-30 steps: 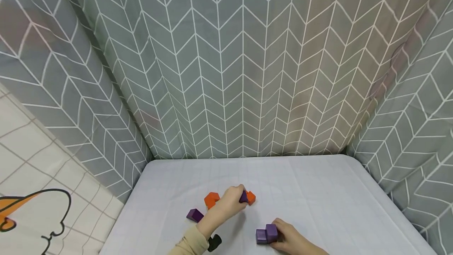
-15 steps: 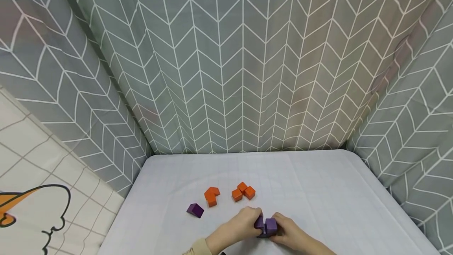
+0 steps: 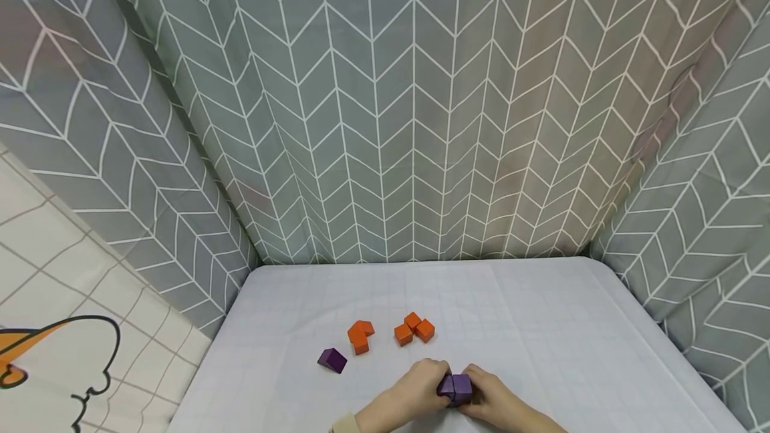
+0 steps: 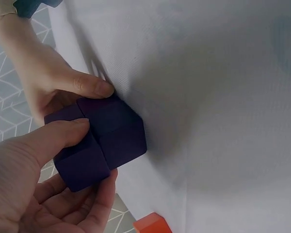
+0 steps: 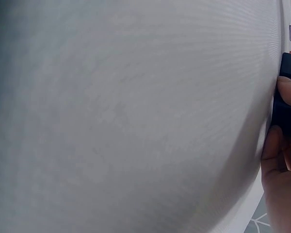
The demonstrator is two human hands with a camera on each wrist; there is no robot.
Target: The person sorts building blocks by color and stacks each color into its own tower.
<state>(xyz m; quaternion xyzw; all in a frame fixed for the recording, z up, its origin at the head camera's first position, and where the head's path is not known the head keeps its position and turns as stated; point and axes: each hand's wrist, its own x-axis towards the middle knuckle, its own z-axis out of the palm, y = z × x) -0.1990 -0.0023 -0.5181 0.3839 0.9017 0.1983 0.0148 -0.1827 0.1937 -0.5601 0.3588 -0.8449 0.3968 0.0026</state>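
My left hand [image 3: 418,385] pinches a purple block [image 3: 446,386] from its left side. Right beside that block is a purple cube-shaped block [image 3: 462,387], which my right hand [image 3: 490,396] grips from the right. Both pieces meet along a seam, close over the white tabletop. From the left wrist view, my left thumb [image 4: 70,132] lies across the top of the near dark purple piece [image 4: 85,162], while its fingers curl underneath. Behind it, the other hand's thumb presses the far piece [image 4: 119,126]. In the right wrist view, the purple pieces [image 5: 287,116] are partly cut off.
A purple prism [image 3: 332,360] lies on the white table [image 3: 529,313] to the left. Near it sits an angled orange piece [image 3: 361,337]. Further right is a cluster of three orange cubes [image 3: 414,328]. A grey patterned curtain [image 3: 391,119] hangs along the table's far edge.
My left hand has come from the orange cubes toward my right hand, bringing a purple block against the purple pieces there. The gap between the purple tops has closed.
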